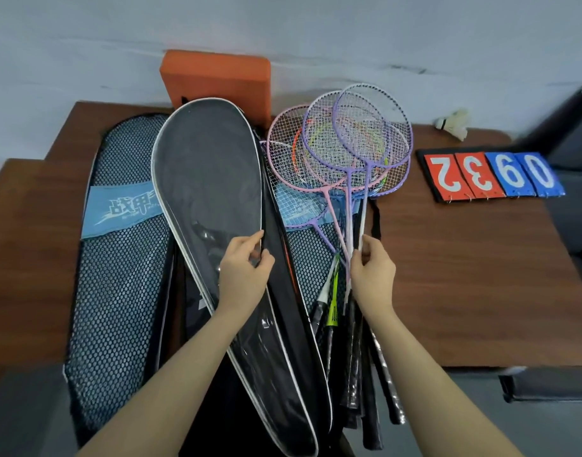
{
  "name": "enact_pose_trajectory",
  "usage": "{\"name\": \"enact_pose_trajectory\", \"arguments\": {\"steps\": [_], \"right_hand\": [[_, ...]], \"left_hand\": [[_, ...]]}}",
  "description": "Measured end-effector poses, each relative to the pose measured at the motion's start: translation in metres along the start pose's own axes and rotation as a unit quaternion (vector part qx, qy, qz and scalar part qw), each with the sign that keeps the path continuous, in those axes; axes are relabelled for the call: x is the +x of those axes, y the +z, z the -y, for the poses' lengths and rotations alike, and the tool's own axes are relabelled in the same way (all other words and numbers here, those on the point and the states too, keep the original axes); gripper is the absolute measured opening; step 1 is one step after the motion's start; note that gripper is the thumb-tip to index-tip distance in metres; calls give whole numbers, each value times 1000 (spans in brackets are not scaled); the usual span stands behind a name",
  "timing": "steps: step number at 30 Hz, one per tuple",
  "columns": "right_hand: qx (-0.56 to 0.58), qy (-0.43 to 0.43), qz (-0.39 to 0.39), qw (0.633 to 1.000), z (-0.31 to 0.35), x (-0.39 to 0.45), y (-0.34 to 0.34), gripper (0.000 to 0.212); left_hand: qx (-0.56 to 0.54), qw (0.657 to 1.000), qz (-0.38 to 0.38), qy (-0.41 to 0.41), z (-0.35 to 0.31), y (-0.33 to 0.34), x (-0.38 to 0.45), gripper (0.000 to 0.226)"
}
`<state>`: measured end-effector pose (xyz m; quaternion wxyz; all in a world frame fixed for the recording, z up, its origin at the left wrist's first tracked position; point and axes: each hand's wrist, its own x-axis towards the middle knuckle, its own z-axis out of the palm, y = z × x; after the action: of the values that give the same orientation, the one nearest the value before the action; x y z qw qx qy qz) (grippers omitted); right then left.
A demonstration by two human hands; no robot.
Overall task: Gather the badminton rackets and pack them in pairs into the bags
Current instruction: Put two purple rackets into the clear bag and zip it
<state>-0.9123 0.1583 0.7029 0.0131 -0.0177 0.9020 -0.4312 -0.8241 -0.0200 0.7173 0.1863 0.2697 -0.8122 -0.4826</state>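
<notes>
Between the two hands lies the work: the right hand [372, 272] pinches the thin shafts of two purple-framed badminton rackets [365, 133], whose heads fan away above it over a pile of pink and orange rackets [291, 150]. Just beside them, the left hand [246, 272] pinches the edge of a black, white-piped racket bag [207, 166] lying on the brown wooden table [464, 275], over blue mesh bags [118, 291].
</notes>
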Motion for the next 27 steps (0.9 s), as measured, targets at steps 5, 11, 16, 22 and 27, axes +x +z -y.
{"name": "enact_pose_trajectory", "arguments": {"steps": [5, 11, 16, 22, 27], "right_hand": [[-38, 1, 29, 999, -11, -5, 1, 29], [-96, -31, 29, 994, -6, 17, -2, 43], [-102, -17, 73, 992, 8, 50, 8, 65], [-41, -2, 91, 995, 15, 64, 15, 59], [-6, -60, 86, 994, 20, 50, -3, 54]], "left_hand": [[13, 1000, 9, -15, 0, 0, 2, 38], [17, 999, 28, -38, 2, 6, 4, 38], [24, 998, 27, -48, 2, 5, 7, 37], [8, 996, 29, -80, -4, 7, 12, 41], [-35, 994, 7, -103, -3, 1, 10, 39]]}}
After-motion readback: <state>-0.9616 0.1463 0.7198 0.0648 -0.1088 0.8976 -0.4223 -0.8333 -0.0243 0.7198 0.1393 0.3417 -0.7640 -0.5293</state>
